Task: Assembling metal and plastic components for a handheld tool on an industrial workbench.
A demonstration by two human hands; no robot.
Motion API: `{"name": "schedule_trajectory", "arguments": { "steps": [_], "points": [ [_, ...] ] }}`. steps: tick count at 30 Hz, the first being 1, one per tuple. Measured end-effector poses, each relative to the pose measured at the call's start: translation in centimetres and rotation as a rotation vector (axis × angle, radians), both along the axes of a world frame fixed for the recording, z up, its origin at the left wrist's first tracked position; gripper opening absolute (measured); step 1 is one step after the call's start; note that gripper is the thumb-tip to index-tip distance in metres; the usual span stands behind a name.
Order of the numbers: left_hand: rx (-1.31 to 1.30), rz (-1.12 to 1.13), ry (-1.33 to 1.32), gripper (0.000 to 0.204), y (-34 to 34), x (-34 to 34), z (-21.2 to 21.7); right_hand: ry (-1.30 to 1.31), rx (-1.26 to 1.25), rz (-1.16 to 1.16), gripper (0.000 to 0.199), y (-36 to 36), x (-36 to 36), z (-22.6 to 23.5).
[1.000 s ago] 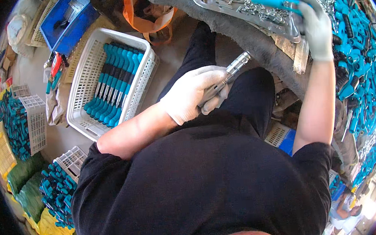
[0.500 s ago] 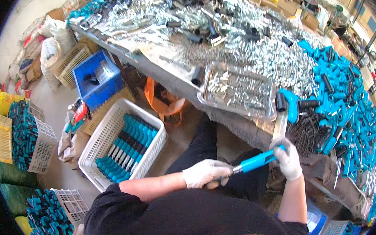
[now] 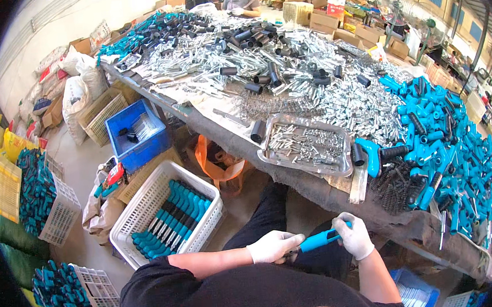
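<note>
Both my hands wear white gloves and are held over my lap, below the table's edge. My right hand grips the far end of a blue plastic handle. My left hand holds the metal part at the handle's near end, mostly hidden in the glove. Just above them on the table lie a metal tray of small silver parts, a blue handle with a black grip and a heap of dark springs.
A long table is covered with silver metal parts, black tubes and a big pile of blue handles. A white basket of finished blue-handled tools stands on the floor at my left, beside a blue crate and more baskets. A person sits at the far end.
My view has swung up from my lap to the table. My right hand came down from the table with a blue handle and joined my left hand, which held a metal part.
</note>
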State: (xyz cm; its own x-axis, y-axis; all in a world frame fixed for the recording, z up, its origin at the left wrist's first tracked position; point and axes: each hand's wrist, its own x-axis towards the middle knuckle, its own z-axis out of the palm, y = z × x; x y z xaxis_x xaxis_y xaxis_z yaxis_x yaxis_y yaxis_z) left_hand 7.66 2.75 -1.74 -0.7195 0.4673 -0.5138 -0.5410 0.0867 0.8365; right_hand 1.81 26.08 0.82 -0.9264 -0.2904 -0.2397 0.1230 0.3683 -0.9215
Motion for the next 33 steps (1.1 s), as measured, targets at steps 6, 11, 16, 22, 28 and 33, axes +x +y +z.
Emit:
{"name": "schedule_trajectory", "arguments": {
  "steps": [6,11,16,22,28,33],
  "points": [
    [-0.012,0.028,0.044,0.039,0.0,0.0,0.4,-0.022,0.036,-0.010,0.027,0.0,-0.3,0.1],
    [0.104,0.003,-0.019,0.040,-0.2,-0.5,0.1,0.077,0.014,-0.055,0.024,0.3,0.1,-0.9],
    [0.070,0.001,0.017,0.039,-0.4,-0.8,-0.1,0.004,-0.046,-0.045,0.021,0.1,-0.1,-1.0],
    [-0.026,0.010,0.194,0.039,-0.7,-1.2,-1.2,-0.046,0.053,-0.030,0.022,-0.4,-0.7,-1.0],
    [0.073,0.056,0.002,0.037,-0.9,-1.2,-0.3,0.041,-0.137,-0.114,0.023,-2.1,0.7,-1.9],
    [-0.012,0.031,-0.005,0.050,-1.4,-1.8,-1.1,0.050,-0.114,-0.034,0.021,-2.9,0.7,-2.9]
  ]
}}
